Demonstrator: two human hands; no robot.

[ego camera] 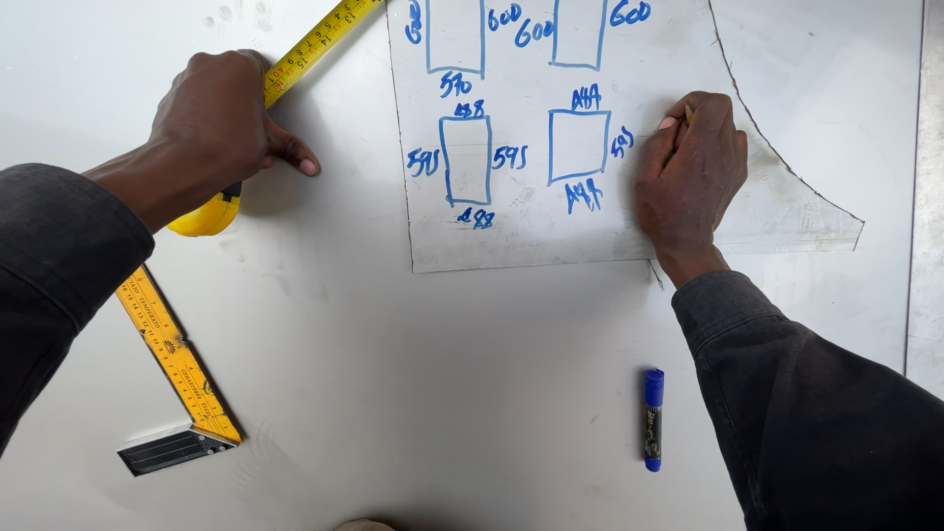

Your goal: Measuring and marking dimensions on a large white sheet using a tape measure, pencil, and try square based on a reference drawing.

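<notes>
Left hand [218, 123] clamped the yellow tape measure [202, 214], its stiff blade [320, 41] springy; right hand [691, 167] pinched a slim pencil [687, 114] on the thin, light off-cut sheet [787, 197].

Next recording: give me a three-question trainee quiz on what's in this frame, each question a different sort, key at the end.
1. True or false: the blue marker is held in the right hand.
2. Which thing does the left hand rest on? A) the try square B) the yellow tape measure C) the blue marker
3. Fill in: the drawn blue rectangles are on a cut white ____ lying on the white table.

Key: 1 false, the marker lies on the table, apart from the hand; 2 B; 3 sheet.
</notes>
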